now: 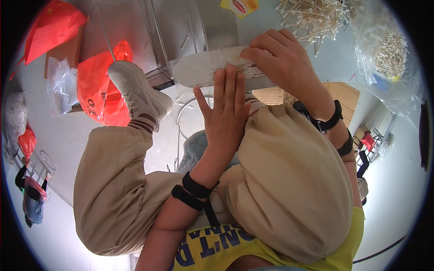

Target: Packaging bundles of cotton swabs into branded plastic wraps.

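White paper sleeve [203, 67], long axis running left to right, rounded end pointing left, lying at the edge of the metal bench [181, 27] above the knees. Left hand [226, 113] lies open and flat, fingertips pressing the sleeve; right hand [282, 56] is curled, pinching its upper right edge. Flat, even pressure would best keep it steady. Wooden sticks [312, 16] lie beyond.

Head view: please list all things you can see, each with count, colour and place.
pouch: one, white, centre top, under both hands
metal machine: one, grey, top centre
red bags: several, red-orange, upper left
wooden sticks: many, pale, top right
stick bag: one, clear, far right
stool: one, metal ring, centre
shoe: one, white, left of centre
trousers: beige, middle
left hand: flat, fingertips on pouch
right hand: pressing pouch
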The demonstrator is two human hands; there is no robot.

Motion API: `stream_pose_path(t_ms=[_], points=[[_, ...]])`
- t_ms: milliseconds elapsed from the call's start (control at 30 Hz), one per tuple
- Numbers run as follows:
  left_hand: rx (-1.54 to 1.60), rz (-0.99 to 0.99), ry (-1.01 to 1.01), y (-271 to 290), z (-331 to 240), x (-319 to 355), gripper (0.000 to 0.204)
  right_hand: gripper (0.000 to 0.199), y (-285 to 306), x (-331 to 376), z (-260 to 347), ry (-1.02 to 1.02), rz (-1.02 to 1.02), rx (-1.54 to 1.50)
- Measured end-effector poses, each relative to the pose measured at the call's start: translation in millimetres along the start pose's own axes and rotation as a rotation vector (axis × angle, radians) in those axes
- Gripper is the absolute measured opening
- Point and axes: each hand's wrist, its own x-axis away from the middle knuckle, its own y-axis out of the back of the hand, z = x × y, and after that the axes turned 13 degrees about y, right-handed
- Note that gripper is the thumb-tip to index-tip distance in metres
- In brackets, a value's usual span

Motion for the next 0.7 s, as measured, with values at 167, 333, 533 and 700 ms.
stream_pose_path(t_ms=[167, 333, 533, 700], points=[[-0.007, -0.017, 0.003, 0.4, -1.1, 0.2, 0.085, 0.022, 1.6, 8.7, 0.4, -0.018, -0.009, -0.012], [0.036, -0.114, 0.033, 2.1, 3.8, 6.9, 0.083, 0.023, 4.0, 9.4, -3.2, 0.028, 0.008, 0.009], [-0.033, -0.111, 0.051, 1.6, 10.0, 9.5, 0.072, 0.021, 5.4, 9.6, -3.0, 0.082, 0.02, 0.064], [-0.051, -0.046, 0.05, 3.5, 9.9, 7.1, 0.073, 0.019, -1.0, -1.2, 2.2, 0.108, -0.001, 0.029]])
